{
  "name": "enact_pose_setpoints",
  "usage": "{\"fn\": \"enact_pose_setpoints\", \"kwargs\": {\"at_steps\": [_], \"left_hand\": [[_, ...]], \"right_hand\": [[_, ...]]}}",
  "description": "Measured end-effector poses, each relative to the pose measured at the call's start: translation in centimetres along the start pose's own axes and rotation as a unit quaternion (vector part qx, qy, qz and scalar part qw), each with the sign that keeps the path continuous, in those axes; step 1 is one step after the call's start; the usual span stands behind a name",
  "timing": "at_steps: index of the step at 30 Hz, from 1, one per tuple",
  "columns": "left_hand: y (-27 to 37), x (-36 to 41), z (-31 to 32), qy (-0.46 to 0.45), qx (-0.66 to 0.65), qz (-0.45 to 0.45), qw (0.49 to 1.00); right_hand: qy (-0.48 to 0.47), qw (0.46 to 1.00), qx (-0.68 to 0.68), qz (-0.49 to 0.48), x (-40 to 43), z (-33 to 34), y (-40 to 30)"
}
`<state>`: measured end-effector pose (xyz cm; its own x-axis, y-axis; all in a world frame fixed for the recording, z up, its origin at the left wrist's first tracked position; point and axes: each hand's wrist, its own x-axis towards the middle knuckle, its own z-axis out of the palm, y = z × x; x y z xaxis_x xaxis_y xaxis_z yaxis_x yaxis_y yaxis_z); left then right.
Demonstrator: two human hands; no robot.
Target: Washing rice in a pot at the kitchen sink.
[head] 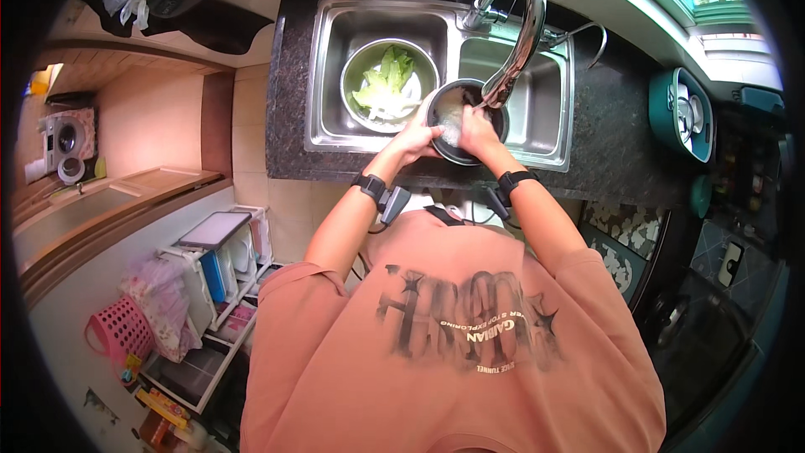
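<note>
A dark round pot or inner cooking pot (445,100) sits over the divider and front edge of the double stainless-steel sink (316,82). My left hand (416,137) grips its left rim, thumb over the edge. Inside it is my right hand (477,131), its fingers partly hidden, so their hold is unclear. Whitish, cloudy contents show in the pot. The spout of the chrome gooseneck faucet (533,19) comes down just above my right hand. To the left, a round metal bowl (347,97) in the left basin holds green leafy lettuce (385,78).
The right basin (538,119) lies beside the pot. A thin second tap (597,44) stands behind it. On the dark stone counter (619,119), a green bin (660,100) holds white dishes at the right. A white shelf rack (220,321) stands behind me at the left.
</note>
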<state>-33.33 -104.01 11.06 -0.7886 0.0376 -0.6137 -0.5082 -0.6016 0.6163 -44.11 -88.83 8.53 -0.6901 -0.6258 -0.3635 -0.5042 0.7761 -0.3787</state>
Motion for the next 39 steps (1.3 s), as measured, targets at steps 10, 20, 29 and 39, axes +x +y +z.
{"fn": "enact_pose_setpoints", "kwargs": {"at_steps": [10,20,29,39], "left_hand": [[-0.4,-0.8,0.5,0.008,0.017,0.026,1.0],[0.2,-1.6,0.6,0.014,-0.039,-0.006,0.999],[0.6,-1.8,0.5,0.026,-0.023,-0.005,0.999],[0.5,-1.7,0.0,0.022,-0.017,-0.016,0.999]], "right_hand": [[0.01,0.997,-0.077,0.023,0.5,0.9,1.0],[-0.01,0.99,-0.078,0.12,0.5,1.2,-1.2],[0.154,0.979,-0.129,-0.042,0.1,0.9,-0.6],[0.108,0.982,-0.131,-0.088,-0.2,0.3,-1.7]]}}
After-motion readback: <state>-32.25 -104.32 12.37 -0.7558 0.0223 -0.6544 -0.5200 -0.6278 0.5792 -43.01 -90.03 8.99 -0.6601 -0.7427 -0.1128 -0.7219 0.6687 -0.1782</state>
